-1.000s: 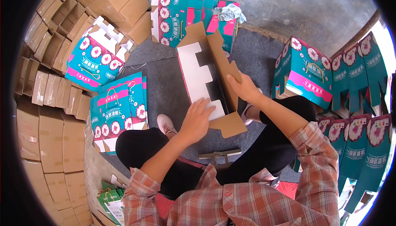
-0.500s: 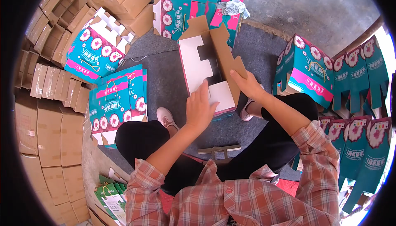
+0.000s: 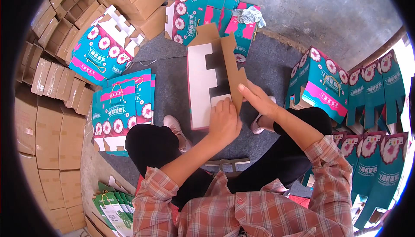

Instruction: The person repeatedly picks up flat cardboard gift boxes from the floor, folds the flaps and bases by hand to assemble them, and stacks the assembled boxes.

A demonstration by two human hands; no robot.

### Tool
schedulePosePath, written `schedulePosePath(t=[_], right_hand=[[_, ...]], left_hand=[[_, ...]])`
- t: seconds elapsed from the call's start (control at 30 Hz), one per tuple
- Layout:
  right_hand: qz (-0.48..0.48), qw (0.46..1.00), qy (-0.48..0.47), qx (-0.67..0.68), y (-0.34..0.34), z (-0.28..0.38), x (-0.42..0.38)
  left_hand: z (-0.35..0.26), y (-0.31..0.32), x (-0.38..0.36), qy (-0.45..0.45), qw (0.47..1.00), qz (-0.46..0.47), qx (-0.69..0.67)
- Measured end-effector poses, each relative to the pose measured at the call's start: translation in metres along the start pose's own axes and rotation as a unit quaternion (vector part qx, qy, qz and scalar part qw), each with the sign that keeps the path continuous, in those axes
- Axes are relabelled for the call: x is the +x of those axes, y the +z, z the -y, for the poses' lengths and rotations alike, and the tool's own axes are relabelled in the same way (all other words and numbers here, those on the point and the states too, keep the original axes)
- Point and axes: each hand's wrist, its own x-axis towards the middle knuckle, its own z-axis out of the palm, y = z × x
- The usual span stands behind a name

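A half-folded carton (image 3: 201,81) stands between my knees. Its open side faces up, showing white flaps with notched edges and a brown inner flap. My left hand (image 3: 225,122) is curled over the white end flap at the carton's near end, fingertips bent down on it. With the thumb on the brown side flap (image 3: 237,79) and the fingers behind it, my right hand (image 3: 259,98) grips that flap at the near right. The carton's inside is partly shaded, and the left fingertips are partly hidden.
Flat teal-and-pink cartons (image 3: 123,103) lie at left, with more stacked (image 3: 207,3) at the back under a crumpled cloth (image 3: 250,15). Folded cartons stand at left (image 3: 101,47) and right (image 3: 326,79). Brown boxes (image 3: 47,137) line the left; green bags (image 3: 114,209) sit lower left.
My left hand has moved right and curled its fingers over the end flap. The brown side flap has swung inward and steeper, and my right hand has shifted slightly down with it.
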Motion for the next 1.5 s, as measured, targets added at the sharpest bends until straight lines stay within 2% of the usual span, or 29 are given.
schedulePosePath(t=[0.07, 0.1, 0.17, 0.2, 0.27, 0.3, 0.4, 0.47, 0.53, 0.6, 0.67, 0.7, 0.73, 0.77, 0.8, 0.83, 0.87, 0.93, 0.97, 1.0, 1.07, 1.1, 1.13, 1.17, 1.2, 1.27, 1.4, 1.5], right_hand=[[0.025, 0.986, -0.162, 0.038, -0.010, -0.005, 0.008], [0.031, 0.983, -0.158, 0.084, -0.022, 0.008, 0.007], [-0.092, 0.987, -0.113, 0.068, -0.045, 0.015, 0.018], [-0.169, 0.984, -0.054, 0.033, -0.061, 0.003, 0.029], [-0.276, 0.955, 0.026, 0.111, -0.081, -0.005, 0.040], [-0.281, 0.953, 0.028, 0.112, -0.083, -0.006, 0.041], [-0.243, 0.966, 0.014, 0.088, -0.082, -0.008, 0.048], [0.003, 0.998, 0.057, 0.011, -0.076, -0.014, 0.055], [0.041, 0.997, 0.061, -0.021, -0.058, -0.005, 0.051], [0.060, 0.997, 0.042, -0.033, -0.047, 0.000, 0.050], [0.071, 0.995, 0.030, -0.064, -0.042, 0.004, 0.052], [0.057, 0.991, 0.001, -0.119, -0.037, 0.005, 0.050], [0.042, 0.984, -0.028, -0.172, -0.033, 0.007, 0.050], [0.044, 0.983, -0.029, -0.173, -0.030, 0.006, 0.053], [0.038, 0.954, -0.084, -0.286, -0.027, 0.006, 0.056], [0.032, 0.908, -0.137, -0.395, -0.025, 0.006, 0.061], [0.035, 0.907, -0.138, -0.396, -0.024, 0.007, 0.066], [0.054, 0.880, -0.089, -0.464, -0.020, 0.013, 0.075], [0.057, 0.878, -0.090, -0.467, -0.017, 0.012, 0.077], [0.033, 0.867, -0.109, -0.485, -0.011, 0.010, 0.080], [0.015, 0.854, -0.134, -0.503, -0.001, 0.006, 0.084], [-0.009, 0.815, -0.221, -0.536, 0.006, 0.006, 0.084], [-0.033, 0.767, -0.304, -0.564, 0.012, 0.005, 0.083], [-0.017, 0.742, -0.355, -0.568, 0.017, 0.005, 0.084], [-0.013, 0.742, -0.356, -0.568, 0.020, 0.001, 0.087], [0.033, 0.727, -0.360, -0.584, 0.026, -0.011, 0.093], [0.018, 0.751, -0.336, -0.568, 0.037, -0.011, 0.100], [0.063, 0.748, -0.316, -0.580, 0.040, -0.014, 0.109]], left_hand=[[0.010, -0.006, -0.008, 0.018, 0.998, -0.059, -0.003], [0.014, -0.008, -0.013, 0.019, 0.998, -0.055, -0.017], [0.027, -0.005, -0.029, 0.041, 0.998, -0.045, -0.008], [0.034, -0.004, -0.037, 0.062, 0.997, -0.037, 0.000], [0.052, -0.009, -0.051, 0.064, 0.998, -0.015, -0.010], [0.064, -0.009, -0.057, 0.075, 0.997, -0.008, 0.003], [0.087, -0.030, -0.064, 0.082, 0.997, 0.010, 0.003], [0.097, -0.050, -0.071, 0.070, 0.997, 0.022, -0.009], [0.108, -0.065, -0.071, 0.061, 0.997, 0.042, -0.037], [0.133, -0.056, -0.075, 0.062, 0.997, 0.013, -0.038], [0.154, -0.047, -0.075, 0.012, 0.997, -0.050, -0.064], [0.150, -0.054, -0.073, -0.070, 0.989, -0.066, -0.115], [0.145, -0.063, -0.067, -0.072, 0.988, -0.068, -0.115], [0.139, -0.072, -0.060, -0.202, 0.963, -0.045, -0.173], [0.138, -0.077, -0.055, -0.328, 0.916, -0.022, -0.228], [0.146, -0.068, -0.056, -0.321, 0.923, -0.037, -0.208], [0.149, -0.057, -0.055, -0.323, 0.922, -0.040, -0.209], [0.146, -0.040, -0.049, -0.270, 0.919, -0.234, -0.169], [0.149, -0.037, -0.047, -0.250, 0.915, -0.250, -0.195], [0.150, -0.038, -0.042, -0.252, 0.913, -0.253, -0.196], [0.152, -0.040, -0.037, -0.192, 0.950, -0.241, 0.051], [0.156, -0.037, -0.039, -0.197, 0.949, -0.242, 0.053], [0.159, -0.030, -0.040, -0.159, 0.956, -0.179, 0.168], [0.162, -0.023, -0.042, -0.118, 0.947, -0.111, 0.279], [0.157, -0.024, -0.042, -0.122, 0.947, -0.110, 0.277], [0.146, -0.028, -0.045, -0.103, 0.985, -0.090, 0.109], [0.154, -0.026, -0.046, -0.089, 0.983, -0.065, 0.149], [0.159, -0.021, -0.048, -0.092, 0.988, -0.054, 0.108]])
